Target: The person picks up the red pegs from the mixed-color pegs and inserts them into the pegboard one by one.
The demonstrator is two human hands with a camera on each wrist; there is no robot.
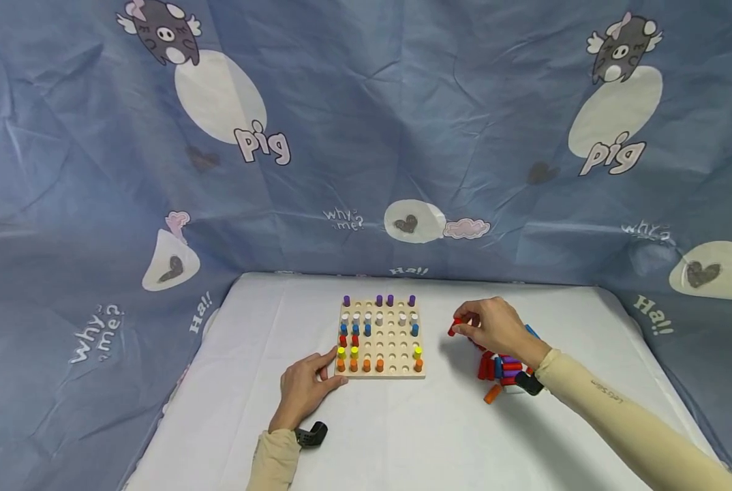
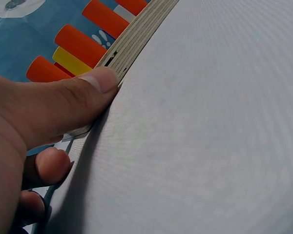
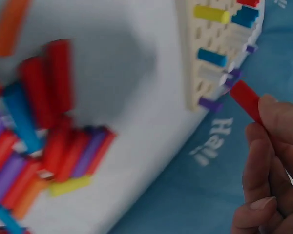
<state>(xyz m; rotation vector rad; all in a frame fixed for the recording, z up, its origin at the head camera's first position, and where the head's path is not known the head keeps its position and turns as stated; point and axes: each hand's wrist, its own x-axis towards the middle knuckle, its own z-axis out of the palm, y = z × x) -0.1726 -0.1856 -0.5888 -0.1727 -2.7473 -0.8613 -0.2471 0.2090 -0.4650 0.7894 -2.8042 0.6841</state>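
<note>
A wooden pegboard point(image 1: 384, 374) lies on the white table with rows of purple, white, blue, red, yellow and orange pegs in some of its holes. At its near left corner, my left hand point(image 1: 305, 387) holds it, the thumb point(image 2: 95, 85) against the front edge and the index finger at the left side. To the right of the board, my right hand point(image 1: 495, 327) pinches a red peg point(image 3: 246, 100) between thumb and fingertips, above the table. Below that hand spreads a pile of loose pegs point(image 1: 507, 368), partly hidden by the wrist in the head view.
One orange peg point(image 1: 492, 393) lies at the near side of the pile, and a yellow peg point(image 3: 71, 186) shows at the pile's edge in the right wrist view. Blue printed cloth point(image 1: 366, 136) hangs behind and beside the white tabletop point(image 1: 403, 436).
</note>
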